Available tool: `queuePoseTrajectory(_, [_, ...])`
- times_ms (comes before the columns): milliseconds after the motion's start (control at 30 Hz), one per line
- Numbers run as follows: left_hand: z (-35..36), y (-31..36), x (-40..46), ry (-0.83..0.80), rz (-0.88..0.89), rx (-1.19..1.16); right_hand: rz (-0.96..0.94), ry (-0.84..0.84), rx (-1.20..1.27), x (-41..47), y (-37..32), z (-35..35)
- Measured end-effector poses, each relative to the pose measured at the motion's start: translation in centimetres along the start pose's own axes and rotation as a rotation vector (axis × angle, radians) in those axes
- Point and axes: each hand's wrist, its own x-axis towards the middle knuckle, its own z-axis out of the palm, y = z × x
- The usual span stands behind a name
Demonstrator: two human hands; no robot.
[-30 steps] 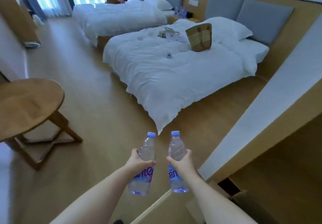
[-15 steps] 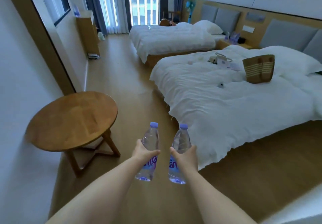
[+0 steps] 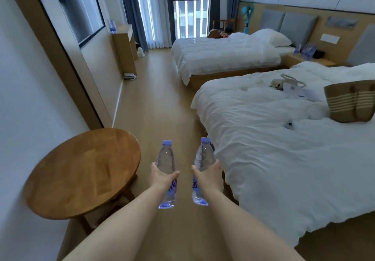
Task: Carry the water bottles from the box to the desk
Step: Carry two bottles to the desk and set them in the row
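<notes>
Two clear water bottles with pale purple caps and purple labels are held upright in front of me over the wooden floor. My left hand (image 3: 162, 176) grips the left bottle (image 3: 166, 159) round its middle. My right hand (image 3: 207, 174) grips the right bottle (image 3: 204, 155) the same way. A wooden desk (image 3: 123, 47) stands far ahead against the left wall, with another bottle (image 3: 112, 25) on top of it. The box is out of view.
A round wooden table (image 3: 81, 171) stands close at my left by the wall. A white bed (image 3: 284, 149) with a woven bag (image 3: 351, 100) fills the right; a second bed (image 3: 223, 55) lies beyond. A floor aisle (image 3: 158, 102) runs between them toward the window.
The view has swung left from the beds and a wall corner to face down the aisle. Both hands still hold their bottles upright in front of me.
</notes>
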Motion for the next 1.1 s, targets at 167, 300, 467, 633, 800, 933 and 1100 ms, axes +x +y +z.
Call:
queuePoseTrajectory(167, [2.5, 5.0, 5.7, 0.057, 0.006, -0.078, -0.055, -0.061, -0.051, 8.0, -3.8, -0.3])
queuePoseTrajectory(300, [4.8, 7.8, 10.5, 0.113, -0.003, -0.023, -0.077, -0.082, -0.091, 13.2, -5.6, -0.2])
queuePoseTrajectory(467, [7.7, 11.1, 18.2, 0.161, -0.053, 0.001, -0.077, -0.083, -0.07, 21.3, -7.8, 1.7])
queuePoseTrajectory(633, [10.5, 13.9, 29.4, 0.155, -0.09, -0.031, -0.088, -0.056, -0.117, 31.5, -11.0, 5.7])
queuePoseTrajectory(800, [11.9, 17.9, 40.5, 0.153, -0.147, -0.033, -0.094, -0.053, -0.139, 41.6, -16.2, 9.6])
queuePoseTrajectory(933, [12.7, 22.2, 48.0, 0.161, -0.138, -0.005, -0.084, -0.045, -0.122, 49.0, -20.7, 12.0])
queuePoseTrajectory(1100, [15.1, 26.9, 57.0, 0.126, -0.081, -0.078, -0.09, -0.039, -0.115, 58.3, -24.5, 15.1])
